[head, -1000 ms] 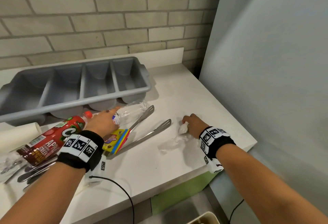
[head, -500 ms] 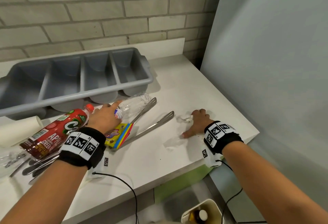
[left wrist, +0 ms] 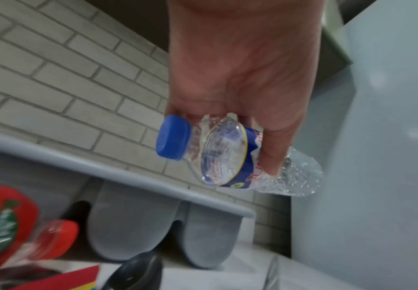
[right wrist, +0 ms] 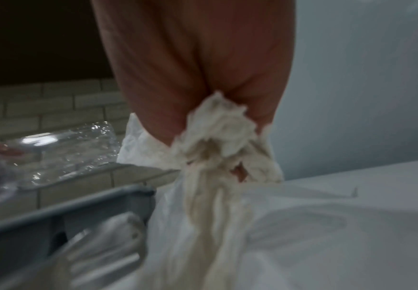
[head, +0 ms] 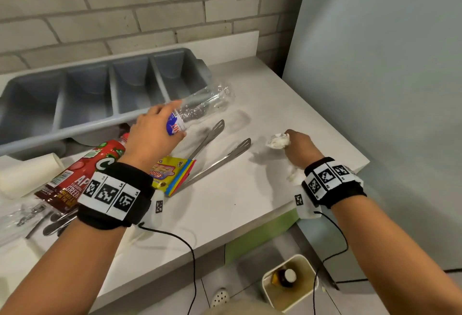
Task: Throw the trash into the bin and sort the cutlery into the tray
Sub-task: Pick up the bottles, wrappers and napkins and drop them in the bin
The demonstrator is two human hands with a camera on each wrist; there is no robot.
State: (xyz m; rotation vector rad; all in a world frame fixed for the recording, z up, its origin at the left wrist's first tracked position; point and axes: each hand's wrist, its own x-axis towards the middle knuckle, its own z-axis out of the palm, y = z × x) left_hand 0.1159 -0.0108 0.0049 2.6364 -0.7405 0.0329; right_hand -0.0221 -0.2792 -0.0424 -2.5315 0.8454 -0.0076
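Observation:
My left hand (head: 160, 127) grips a crushed clear plastic bottle (head: 202, 107) with a blue cap (left wrist: 173, 137), held in the air in front of the grey cutlery tray (head: 82, 124). My right hand (head: 297, 147) clutches a crumpled white tissue (head: 277, 141) just above the counter's right part; in the right wrist view the tissue (right wrist: 222, 141) bulges out of my fist and trails downward. Metal tongs (head: 220, 157) lie on the counter between both hands. A white bin (head: 290, 282) stands on the floor below the counter edge, with a bottle inside.
A red-labelled juice bottle (head: 82, 172), a colourful snack wrapper (head: 172, 174), a white paper cup (head: 27, 177) and several pieces of cutlery (head: 50, 222) lie at the left. A grey panel (head: 375, 89) closes off the right side. Brick wall behind.
My left hand has lifted the clear bottle off the counter. My right hand has gathered the tissue into its fist and raised it. The head view has tilted down, showing the bin.

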